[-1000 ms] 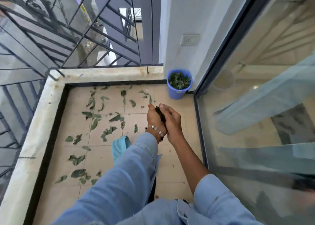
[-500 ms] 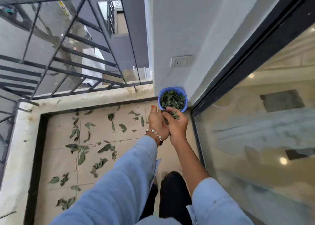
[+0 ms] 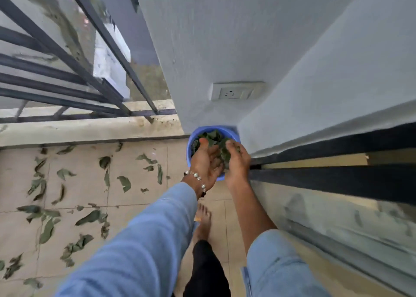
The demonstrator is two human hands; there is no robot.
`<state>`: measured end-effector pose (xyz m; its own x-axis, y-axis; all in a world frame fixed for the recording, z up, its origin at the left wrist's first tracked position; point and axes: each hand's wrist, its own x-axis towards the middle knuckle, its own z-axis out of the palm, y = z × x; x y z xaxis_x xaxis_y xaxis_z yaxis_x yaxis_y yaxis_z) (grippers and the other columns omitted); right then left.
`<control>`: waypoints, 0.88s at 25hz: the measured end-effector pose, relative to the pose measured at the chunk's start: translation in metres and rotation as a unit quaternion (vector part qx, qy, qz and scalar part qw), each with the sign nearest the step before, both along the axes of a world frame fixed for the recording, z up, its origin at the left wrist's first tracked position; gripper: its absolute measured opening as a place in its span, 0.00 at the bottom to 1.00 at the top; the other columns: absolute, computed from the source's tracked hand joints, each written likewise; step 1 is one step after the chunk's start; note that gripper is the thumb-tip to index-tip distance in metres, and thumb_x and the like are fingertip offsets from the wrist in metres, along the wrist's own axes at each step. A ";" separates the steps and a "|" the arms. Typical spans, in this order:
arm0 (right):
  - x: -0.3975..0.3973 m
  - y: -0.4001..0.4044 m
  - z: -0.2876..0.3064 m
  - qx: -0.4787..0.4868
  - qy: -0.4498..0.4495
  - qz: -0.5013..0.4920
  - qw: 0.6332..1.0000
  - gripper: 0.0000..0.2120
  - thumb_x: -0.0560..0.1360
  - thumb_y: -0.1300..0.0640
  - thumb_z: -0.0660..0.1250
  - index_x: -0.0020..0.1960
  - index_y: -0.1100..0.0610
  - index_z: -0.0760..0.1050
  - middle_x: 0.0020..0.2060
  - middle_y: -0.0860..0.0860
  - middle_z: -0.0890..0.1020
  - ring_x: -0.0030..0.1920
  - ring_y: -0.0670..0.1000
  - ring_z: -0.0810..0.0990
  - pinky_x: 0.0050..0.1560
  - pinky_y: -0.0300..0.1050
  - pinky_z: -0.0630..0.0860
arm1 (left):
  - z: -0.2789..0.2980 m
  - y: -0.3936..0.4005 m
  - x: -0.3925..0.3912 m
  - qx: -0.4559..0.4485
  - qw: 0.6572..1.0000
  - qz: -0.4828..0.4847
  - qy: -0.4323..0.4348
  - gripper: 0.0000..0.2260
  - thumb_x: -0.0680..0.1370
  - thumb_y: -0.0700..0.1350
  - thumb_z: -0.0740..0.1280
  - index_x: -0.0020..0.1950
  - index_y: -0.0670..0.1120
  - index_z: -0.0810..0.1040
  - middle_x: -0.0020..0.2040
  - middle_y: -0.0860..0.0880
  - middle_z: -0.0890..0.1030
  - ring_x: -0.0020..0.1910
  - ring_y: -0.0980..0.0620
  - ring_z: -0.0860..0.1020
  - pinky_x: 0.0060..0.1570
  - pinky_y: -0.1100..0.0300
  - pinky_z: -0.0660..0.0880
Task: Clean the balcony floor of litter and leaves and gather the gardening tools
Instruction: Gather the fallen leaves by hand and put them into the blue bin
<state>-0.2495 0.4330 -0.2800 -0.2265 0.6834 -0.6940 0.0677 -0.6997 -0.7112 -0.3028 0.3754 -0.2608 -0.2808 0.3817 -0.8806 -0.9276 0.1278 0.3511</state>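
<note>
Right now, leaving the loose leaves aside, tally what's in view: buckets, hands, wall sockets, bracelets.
Blue bucket: 1
Hands: 2 (left hand, right hand, leaves between them)
Wall socket: 1
Bead bracelet: 1
Total: 5

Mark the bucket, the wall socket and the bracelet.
bucket (image 3: 189, 143): head view, left rim.
wall socket (image 3: 231, 92): head view, faceplate middle.
bracelet (image 3: 198, 178): head view, bead at left wrist.
</note>
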 end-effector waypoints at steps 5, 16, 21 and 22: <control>-0.014 0.041 -0.122 0.036 -0.136 0.154 0.978 0.09 0.80 0.52 0.60 0.57 0.52 0.76 0.56 0.52 0.79 0.56 0.52 0.77 0.61 0.50 0.73 | -0.104 0.038 -0.017 -0.029 0.996 -0.080 0.020 0.34 0.75 0.70 0.54 0.61 0.44 0.78 0.53 0.46 0.84 0.52 0.49 0.82 0.55 0.55 0.78; 0.007 0.039 -0.140 0.022 -0.268 0.369 0.890 0.15 0.81 0.63 0.51 0.62 0.55 0.71 0.52 0.54 0.73 0.42 0.48 0.70 0.40 0.41 0.64 | -0.121 -0.014 -0.034 -0.146 0.988 -0.032 0.034 0.26 0.82 0.60 0.51 0.67 0.43 0.73 0.57 0.45 0.80 0.59 0.43 0.77 0.57 0.56 0.72; 0.019 0.018 -0.097 0.042 -0.254 0.344 0.903 0.16 0.76 0.67 0.54 0.54 0.55 0.77 0.44 0.51 0.75 0.43 0.51 0.71 0.41 0.42 0.64 | -0.079 -0.041 -0.027 -0.157 0.985 -0.055 0.038 0.20 0.82 0.61 0.51 0.42 0.50 0.73 0.42 0.54 0.75 0.42 0.55 0.74 0.46 0.59 0.71; 0.023 0.013 -0.088 0.039 -0.254 0.338 0.905 0.13 0.74 0.66 0.55 0.44 0.55 0.76 0.38 0.53 0.73 0.40 0.51 0.68 0.40 0.44 0.64 | -0.071 -0.045 -0.026 -0.164 0.983 -0.063 0.054 0.19 0.82 0.60 0.52 0.44 0.49 0.74 0.45 0.53 0.77 0.45 0.53 0.75 0.50 0.56 0.71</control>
<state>-0.2270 0.4462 -0.3684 -0.2770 0.5591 -0.7814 0.7939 -0.3250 -0.5139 -0.3287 0.3302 -0.3323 -0.3479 0.1192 -0.9299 -0.8565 0.3630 0.3670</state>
